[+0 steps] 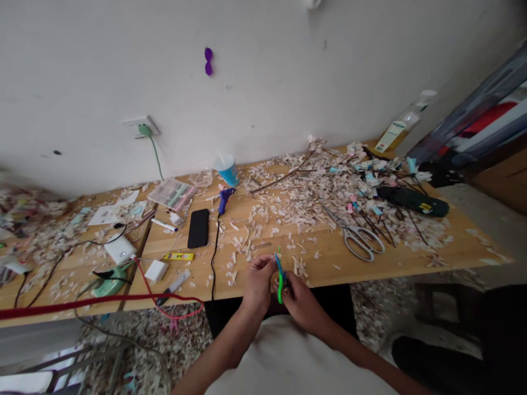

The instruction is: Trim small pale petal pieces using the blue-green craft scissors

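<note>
Pale scraps (304, 203) littered the tabletop (461, 236), heaped thickest at the back right, where a bare twig (292, 175) and a dark green object (411, 200) lay among them. Large scissors (345, 225) rested to the right of the hands, their blades reaching into the litter. On the left were a purple glue gun (223, 202), its black cord (216, 247) running down to the near edge, and a black phone (198, 227). A red cord (102, 303) stretched across the near left edge.

A blue cup (227, 171) stood near the wall with a pale stick in it. A clear box (172, 195) held green and pink pieces, and a tilted-looking bottle (405, 126) contained some yellowish liquid.

Both forearms reached forward from the body and converged at the near edge. The right hand (298, 296) had its grip closed around a green-and-blue tool (280, 282), which pointed away from the body. The left hand (259, 280) curled beside the tool's tip, fingers bent; whether its grip pinched anything could not be told.
</note>
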Available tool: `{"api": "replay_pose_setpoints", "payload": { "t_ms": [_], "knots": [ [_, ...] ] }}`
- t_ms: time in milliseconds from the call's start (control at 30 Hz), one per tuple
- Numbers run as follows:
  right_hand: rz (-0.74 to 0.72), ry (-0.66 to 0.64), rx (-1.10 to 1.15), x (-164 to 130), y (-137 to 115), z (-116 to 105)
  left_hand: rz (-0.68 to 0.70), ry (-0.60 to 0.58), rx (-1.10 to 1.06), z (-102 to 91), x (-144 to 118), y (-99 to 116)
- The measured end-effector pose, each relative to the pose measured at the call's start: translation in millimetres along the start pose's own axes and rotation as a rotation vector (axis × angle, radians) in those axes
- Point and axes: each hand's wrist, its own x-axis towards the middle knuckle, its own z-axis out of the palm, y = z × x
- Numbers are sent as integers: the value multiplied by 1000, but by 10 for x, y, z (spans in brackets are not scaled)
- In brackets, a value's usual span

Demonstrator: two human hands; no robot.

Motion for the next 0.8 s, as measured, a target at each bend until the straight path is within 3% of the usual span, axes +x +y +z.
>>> {"api": "replay_pose_setpoints", "payload": {
  "t_ms": [800],
  "knots": [
    [-26, 8, -12, -7, -42, -51, -197, -74, -105, 88, -97, 45]
  ]
}}
